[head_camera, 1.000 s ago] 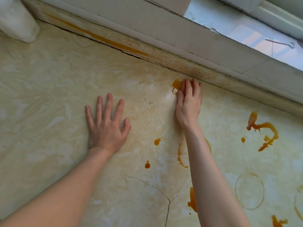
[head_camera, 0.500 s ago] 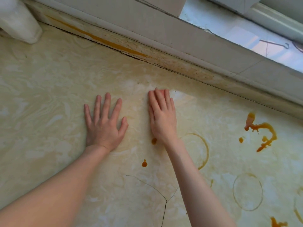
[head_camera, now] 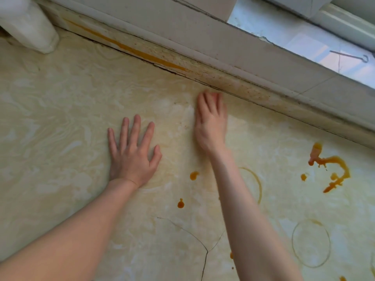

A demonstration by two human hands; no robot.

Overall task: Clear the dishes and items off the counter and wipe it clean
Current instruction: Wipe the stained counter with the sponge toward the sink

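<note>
The cream marbled counter carries orange sauce stains: a large smear at the right, two drops near the middle, and faint ring marks. My left hand lies flat on the counter with its fingers spread and holds nothing. My right hand is blurred and presses flat on the counter close to the back ledge, fingers straight and together. A pinkish tint shows at its fingertips. Whether a cloth lies under it is hidden.
A stained back ledge and window sill run diagonally behind the counter. A white object stands at the far left corner. A crack runs through the counter near the front.
My right hand swept left from the ledge stain, which is gone, then shifted slightly back right and toward the ledge. My left hand has stayed flat in place.
</note>
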